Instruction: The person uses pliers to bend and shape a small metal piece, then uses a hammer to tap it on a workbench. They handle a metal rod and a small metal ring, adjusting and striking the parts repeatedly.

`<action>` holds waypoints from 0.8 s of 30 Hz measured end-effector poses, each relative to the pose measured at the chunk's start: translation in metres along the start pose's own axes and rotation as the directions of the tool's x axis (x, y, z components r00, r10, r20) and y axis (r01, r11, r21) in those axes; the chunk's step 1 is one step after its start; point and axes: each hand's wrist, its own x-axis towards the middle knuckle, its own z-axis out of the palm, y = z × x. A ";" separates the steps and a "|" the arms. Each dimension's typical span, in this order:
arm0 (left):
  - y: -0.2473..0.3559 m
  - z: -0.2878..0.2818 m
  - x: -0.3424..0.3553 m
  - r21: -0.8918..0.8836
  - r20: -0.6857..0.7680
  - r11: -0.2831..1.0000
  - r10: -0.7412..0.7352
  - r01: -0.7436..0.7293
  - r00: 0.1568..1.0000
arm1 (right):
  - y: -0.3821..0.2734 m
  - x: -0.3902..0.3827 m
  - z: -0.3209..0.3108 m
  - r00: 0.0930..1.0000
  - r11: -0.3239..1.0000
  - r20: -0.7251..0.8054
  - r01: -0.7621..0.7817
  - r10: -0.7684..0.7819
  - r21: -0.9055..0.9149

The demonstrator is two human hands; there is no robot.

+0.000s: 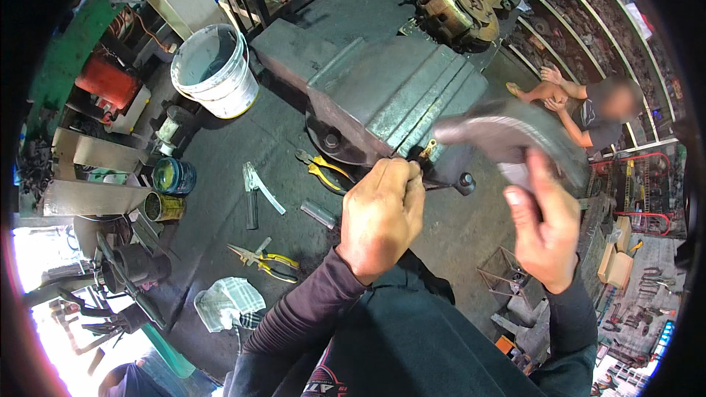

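Observation:
My left hand (386, 206) is closed at the front of a large grey bench vise (397, 95), its fingers pinched together. What they hold, if anything, is hidden; a small brass-coloured piece (429, 148) shows just past the fingertips, against the jaws. My right hand (544, 228) is raised to the right of the vise. Between its thumb and fingers is a curved grey metal piece, looking like a brake shoe (515, 132) and smeared by motion. One end of it reaches left, close to the brass-coloured piece.
On the dark bench lie yellow-handled pliers (327, 173), long-nose pliers (266, 261), a metal-handled tool (257, 192), a grey cylinder (318, 215) and a checked cloth (229, 301). A white bucket (217, 73) stands left of the vise. Another person (588, 106) sits at the right, beside shelves.

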 end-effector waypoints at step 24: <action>0.003 -0.002 0.004 -0.046 -0.014 0.987 -0.157 0.156 0.988 | -0.001 0.006 0.000 0.985 0.989 -0.109 0.128 -0.137 -0.079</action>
